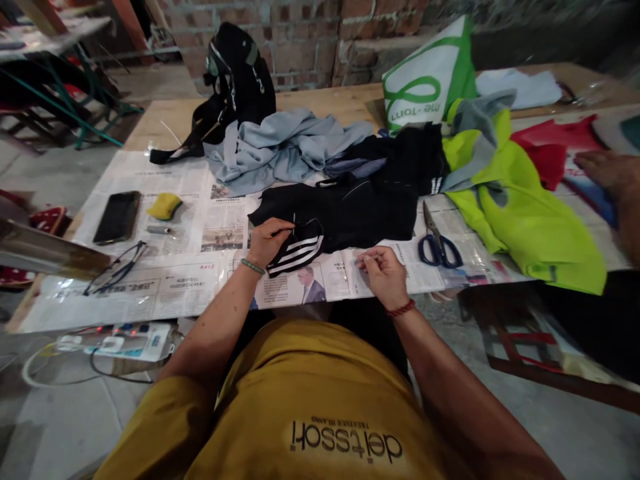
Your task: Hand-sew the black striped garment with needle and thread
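A black garment with white stripes at one end lies across the newspaper-covered table. At that striped end, my left hand pinches the dark cloth between thumb and fingers. My right hand is off the garment, just below its front edge and over the newspaper. Its fingertips are pressed together; anything as thin as a needle or thread between them is too small to see. To the right of the garment rest scissors with dark blue handles, blades pointing away from me.
A phone, a yellow sponge, glasses and a cylindrical bottle are on the left. Behind lie grey cloth and a black backpack. Neon-yellow clothing and another person's hand are at right.
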Demonstrator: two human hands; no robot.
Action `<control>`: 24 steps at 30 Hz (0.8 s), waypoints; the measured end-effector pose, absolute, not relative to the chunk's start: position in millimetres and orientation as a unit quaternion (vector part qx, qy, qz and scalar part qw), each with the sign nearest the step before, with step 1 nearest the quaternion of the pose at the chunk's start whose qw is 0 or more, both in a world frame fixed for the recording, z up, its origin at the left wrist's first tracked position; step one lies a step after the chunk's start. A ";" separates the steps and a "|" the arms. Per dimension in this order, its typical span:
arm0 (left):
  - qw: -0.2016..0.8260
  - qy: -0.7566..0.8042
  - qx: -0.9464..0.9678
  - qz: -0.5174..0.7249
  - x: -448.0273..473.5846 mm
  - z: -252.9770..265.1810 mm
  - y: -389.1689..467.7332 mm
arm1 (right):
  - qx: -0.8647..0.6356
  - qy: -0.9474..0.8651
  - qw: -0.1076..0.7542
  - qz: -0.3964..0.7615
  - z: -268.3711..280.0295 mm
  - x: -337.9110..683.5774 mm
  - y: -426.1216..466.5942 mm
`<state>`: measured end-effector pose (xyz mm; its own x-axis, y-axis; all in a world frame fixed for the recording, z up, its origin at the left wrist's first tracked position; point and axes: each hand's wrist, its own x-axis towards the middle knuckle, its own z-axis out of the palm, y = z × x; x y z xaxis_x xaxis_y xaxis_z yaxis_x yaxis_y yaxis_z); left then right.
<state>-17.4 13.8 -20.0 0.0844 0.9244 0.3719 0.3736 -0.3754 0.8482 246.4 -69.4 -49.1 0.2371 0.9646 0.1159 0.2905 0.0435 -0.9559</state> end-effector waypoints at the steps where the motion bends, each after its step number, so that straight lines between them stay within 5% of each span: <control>1: 0.289 0.501 0.652 0.490 -18.4 -21.1 14.0 | -0.606 -0.529 0.497 0.326 -49.4 246.5 -69.9; 9: 0.356 0.577 0.492 0.547 -27.4 -29.7 20.7 | -0.608 -0.578 0.462 0.288 -45.7 247.6 -74.2; 24: 0.482 0.483 0.460 0.569 -29.9 -17.4 14.9 | -0.630 -0.591 0.443 0.241 -55.3 242.0 -68.3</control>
